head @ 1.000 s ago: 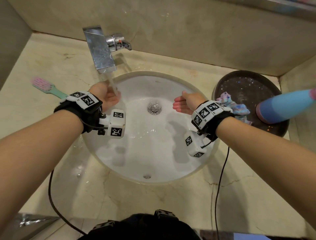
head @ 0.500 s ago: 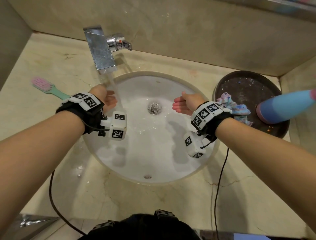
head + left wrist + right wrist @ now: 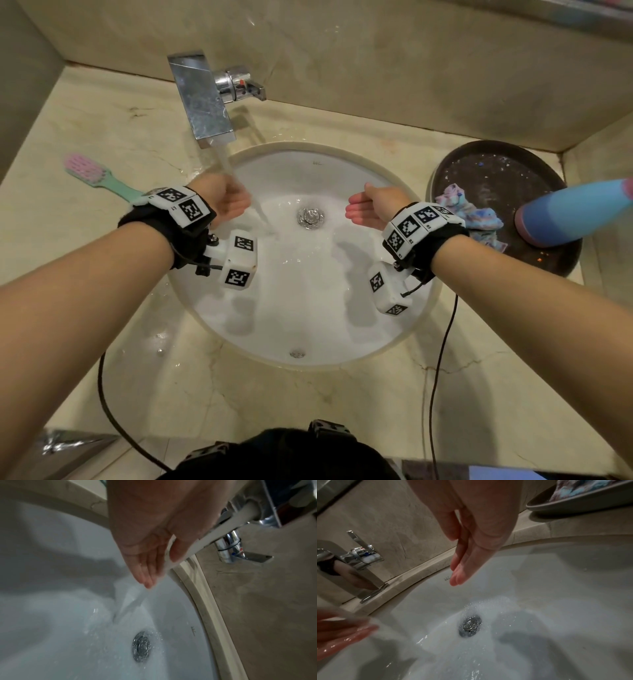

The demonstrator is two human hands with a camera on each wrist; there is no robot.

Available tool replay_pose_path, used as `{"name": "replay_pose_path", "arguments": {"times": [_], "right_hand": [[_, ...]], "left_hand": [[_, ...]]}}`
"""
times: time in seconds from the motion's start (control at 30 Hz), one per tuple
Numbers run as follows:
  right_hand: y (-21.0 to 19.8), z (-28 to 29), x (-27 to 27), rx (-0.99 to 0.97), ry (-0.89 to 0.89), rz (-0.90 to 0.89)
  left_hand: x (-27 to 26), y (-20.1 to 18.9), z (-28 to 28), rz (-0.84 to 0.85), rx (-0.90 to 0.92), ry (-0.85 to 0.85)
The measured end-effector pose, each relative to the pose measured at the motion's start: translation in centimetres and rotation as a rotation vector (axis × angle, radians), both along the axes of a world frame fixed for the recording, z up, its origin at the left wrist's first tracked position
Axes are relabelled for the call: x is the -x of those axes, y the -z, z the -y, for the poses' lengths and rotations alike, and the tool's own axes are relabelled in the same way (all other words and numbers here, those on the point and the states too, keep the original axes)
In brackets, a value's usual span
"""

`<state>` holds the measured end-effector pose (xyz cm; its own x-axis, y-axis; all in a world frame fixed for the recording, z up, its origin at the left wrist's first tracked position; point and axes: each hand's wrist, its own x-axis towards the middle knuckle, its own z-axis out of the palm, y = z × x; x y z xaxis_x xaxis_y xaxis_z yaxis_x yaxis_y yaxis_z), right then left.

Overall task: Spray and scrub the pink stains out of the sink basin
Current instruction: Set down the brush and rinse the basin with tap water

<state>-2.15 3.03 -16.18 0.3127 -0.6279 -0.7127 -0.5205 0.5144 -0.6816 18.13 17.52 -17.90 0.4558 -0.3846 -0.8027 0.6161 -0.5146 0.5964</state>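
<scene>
The basin (image 3: 308,308) sits mid-tabletop, white and wet, with no pink plainly visible. Water runs from the tap (image 3: 202,99) onto the left hand (image 3: 222,202), fingers (image 3: 145,568) straight and holding nothing. The right hand (image 3: 373,209) hovers near the drain (image 3: 311,216), fingers loosely extended, empty. This looks like a final rinse; next, probably shutting the tap, which calls for reaching its lever at the back edge.

Basin (image 3: 308,308) centre open between hands; faucet (image 3: 202,99) overhangs rear-left; tray (image 3: 445,171) crowds right rim.
</scene>
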Motion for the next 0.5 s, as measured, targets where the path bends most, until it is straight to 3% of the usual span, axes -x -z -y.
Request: {"name": "replay_pose_path", "arguments": {"times": [0.17, 0.3, 0.5], "right_hand": [[0.1, 0.1, 0.1, 0.006, 0.011, -0.006], [0.0, 0.0, 0.0, 0.002, 0.012, 0.004], [0.0, -0.1, -0.3, -0.003, 0.019, 0.021]], "left_hand": [[-0.8, 0.0, -0.1, -0.007, 0.062, -0.181], [0.1, -1.2, 0.2, -0.158, 0.259, -0.090], [0.5, -0.5, 0.0, -0.125, 0.106, -0.011]]}}
